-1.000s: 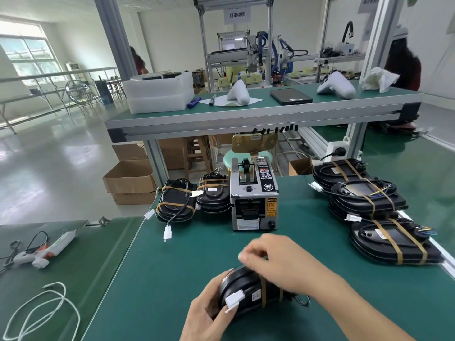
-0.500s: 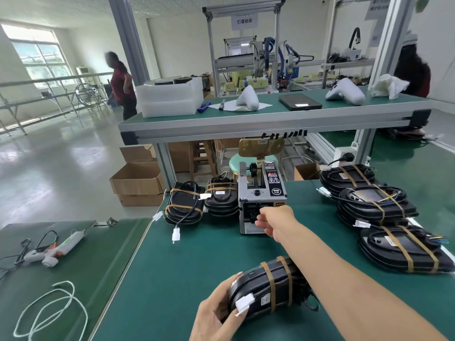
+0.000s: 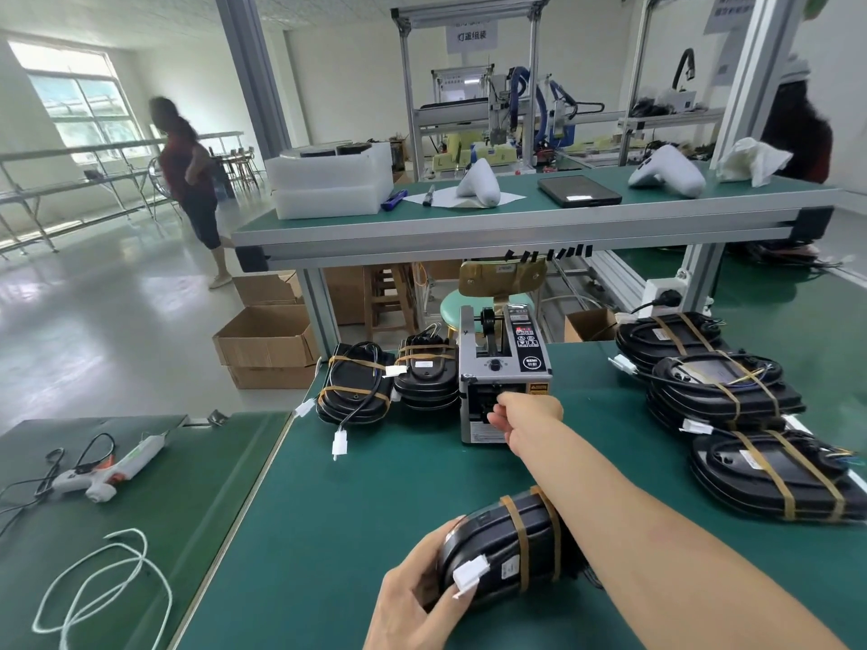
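Green bench (image 3: 375, 485): banded stacks (image 3: 732, 396) of black housings at right, tape dispenser (image 3: 504, 368) at rear centre. Black housing bundle (image 3: 497, 546), two tan bands on, lies at the near edge, left hand (image 3: 413, 598) gripping its near end. Right hand (image 3: 525, 412), on the bundle a second ago, now at the dispenser's outlet, fingers curled, a pinched strip not discernible; judged: fetching tape for another band

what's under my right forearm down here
A black bundle, gripped at its left end by the left hand. Two tan bands show; its right end is covered by the forearm.
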The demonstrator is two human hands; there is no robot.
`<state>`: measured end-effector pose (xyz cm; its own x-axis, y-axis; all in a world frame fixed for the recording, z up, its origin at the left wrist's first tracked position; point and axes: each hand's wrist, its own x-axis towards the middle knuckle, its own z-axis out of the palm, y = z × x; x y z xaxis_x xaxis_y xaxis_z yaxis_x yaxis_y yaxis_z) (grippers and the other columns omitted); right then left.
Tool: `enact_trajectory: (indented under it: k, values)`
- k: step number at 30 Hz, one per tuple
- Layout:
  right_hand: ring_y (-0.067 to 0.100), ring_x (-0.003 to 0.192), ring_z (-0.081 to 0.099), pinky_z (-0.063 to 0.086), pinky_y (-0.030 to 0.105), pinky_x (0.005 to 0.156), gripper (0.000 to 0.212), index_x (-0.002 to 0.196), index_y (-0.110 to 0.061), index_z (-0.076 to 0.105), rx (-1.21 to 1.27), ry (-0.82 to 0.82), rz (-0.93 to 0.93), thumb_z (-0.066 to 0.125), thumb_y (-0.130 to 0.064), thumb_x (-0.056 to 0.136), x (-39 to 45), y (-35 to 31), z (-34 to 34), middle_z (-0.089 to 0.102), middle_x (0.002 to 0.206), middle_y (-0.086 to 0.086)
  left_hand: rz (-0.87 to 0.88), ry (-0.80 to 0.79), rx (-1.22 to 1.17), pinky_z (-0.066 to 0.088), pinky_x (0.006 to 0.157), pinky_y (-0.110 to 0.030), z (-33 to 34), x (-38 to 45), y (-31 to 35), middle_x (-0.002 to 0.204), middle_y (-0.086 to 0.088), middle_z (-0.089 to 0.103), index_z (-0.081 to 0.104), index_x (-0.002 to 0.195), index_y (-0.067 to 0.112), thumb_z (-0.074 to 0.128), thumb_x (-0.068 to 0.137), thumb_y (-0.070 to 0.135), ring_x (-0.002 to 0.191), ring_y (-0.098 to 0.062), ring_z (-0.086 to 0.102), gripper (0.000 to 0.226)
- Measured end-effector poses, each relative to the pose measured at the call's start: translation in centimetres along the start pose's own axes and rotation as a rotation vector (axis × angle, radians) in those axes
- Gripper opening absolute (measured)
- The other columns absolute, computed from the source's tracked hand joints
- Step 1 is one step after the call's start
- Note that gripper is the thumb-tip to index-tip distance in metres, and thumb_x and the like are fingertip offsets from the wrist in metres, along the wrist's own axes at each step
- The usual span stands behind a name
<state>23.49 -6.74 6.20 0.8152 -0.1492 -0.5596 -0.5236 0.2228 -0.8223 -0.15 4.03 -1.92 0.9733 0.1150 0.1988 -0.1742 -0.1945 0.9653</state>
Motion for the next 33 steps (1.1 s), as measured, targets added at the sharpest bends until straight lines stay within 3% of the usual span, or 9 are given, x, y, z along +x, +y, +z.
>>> enact_trajectory:
  k: [6,15,17,21,24,25,27,29,33]
  values:
    - [0.020,0.050,0.068,0.046,0.022,0.038,0.018,0.091,-0.003,0.058,0.027,0.052,-0.019,0.074,0.003,0.087,0.6,0.3,0.3,0.069,0.071,0.011,0.028,0.004,0.025,0.049,0.105,-0.018,0.0,0.0,-0.1,0.134,0.004,0.074,0.063,0.141,0.040,0.076,0.093,0.036,0.130,-0.014,0.067,0.050]
    - [0.013,0.045,0.068,0.042,0.020,0.044,0.013,0.101,-0.004,0.067,-0.122,-0.058,-0.037,0.072,-0.005,0.088,-1.9,-0.5,-1.8,0.074,0.074,0.007,0.016,0.018,0.052,0.054,0.108,-0.029,0.2,-0.2,-0.6,0.131,0.004,0.076,0.065,0.142,0.023,0.079,0.090,0.035,0.127,-0.015,0.069,0.055]
    - [0.011,0.046,0.068,0.044,0.020,0.051,0.004,0.092,-0.006,0.070,-0.289,-0.182,-0.122,0.070,-0.009,0.089,-3.9,-0.8,-2.9,0.073,0.073,0.005,0.017,0.022,0.047,0.053,0.108,-0.028,0.2,-0.2,-0.8,0.130,0.003,0.076,0.064,0.141,0.022,0.079,0.090,0.034,0.126,-0.016,0.070,0.055]
    - [0.003,0.074,0.070,0.054,0.021,0.076,0.017,0.072,-0.020,0.073,-0.605,-0.374,-0.532,0.074,-0.024,0.089,-8.5,0.3,-7.4,0.074,0.077,-0.008,0.002,0.029,0.022,0.054,0.107,-0.030,0.2,-0.1,-1.1,0.132,-0.001,0.075,0.065,0.142,0.024,0.081,0.092,0.035,0.127,-0.021,0.069,0.054]
    - [-0.018,0.105,0.055,0.040,0.011,0.089,0.002,0.085,-0.040,0.074,-0.812,-0.358,-0.781,0.073,-0.042,0.085,-11.7,2.5,-10.8,0.068,0.101,-0.034,-0.020,0.041,-0.004,0.052,0.110,-0.043,0.3,-0.1,-1.4,0.136,-0.005,0.073,0.063,0.145,0.021,0.081,0.093,0.043,0.130,-0.026,0.067,0.059]
    - [-0.018,0.117,0.048,0.037,0.014,0.101,0.002,0.085,-0.045,0.073,-0.835,-0.355,-0.815,0.073,-0.043,0.085,-12.4,3.3,-11.6,0.064,0.108,-0.038,-0.019,0.035,0.002,0.051,0.110,-0.044,0.3,-0.1,-1.5,0.137,-0.004,0.073,0.063,0.146,0.023,0.080,0.094,0.044,0.131,-0.026,0.067,0.059]
    - [-0.013,0.135,0.033,0.019,0.034,0.123,0.009,0.084,-0.048,0.073,-0.853,-0.354,-0.801,0.074,-0.039,0.086,-13.1,4.6,-12.3,0.054,0.124,-0.038,-0.012,0.022,0.015,0.052,0.110,-0.041,0.3,-0.1,-1.5,0.139,-0.003,0.071,0.061,0.146,0.028,0.078,0.096,0.043,0.132,-0.025,0.066,0.055]
    - [-0.013,0.141,0.021,-0.001,0.040,0.127,0.011,0.079,-0.041,0.074,-0.855,-0.347,-0.745,0.074,-0.036,0.089,-13.3,5.7,-12.3,0.049,0.133,-0.034,-0.005,0.021,0.023,0.053,0.110,-0.039,0.3,-0.1,-1.6,0.141,-0.003,0.070,0.060,0.147,0.029,0.077,0.098,0.040,0.133,-0.025,0.066,0.054]
    - [-0.017,0.144,0.009,-0.010,0.038,0.127,0.020,0.072,-0.030,0.074,-0.793,-0.310,-0.716,0.075,-0.037,0.090,-13.4,7.3,-11.7,0.047,0.142,-0.029,0.007,0.027,0.046,0.054,0.109,-0.041,0.3,-0.2,-1.6,0.139,-0.003,0.071,0.060,0.148,0.029,0.077,0.097,0.039,0.131,-0.025,0.067,0.054]
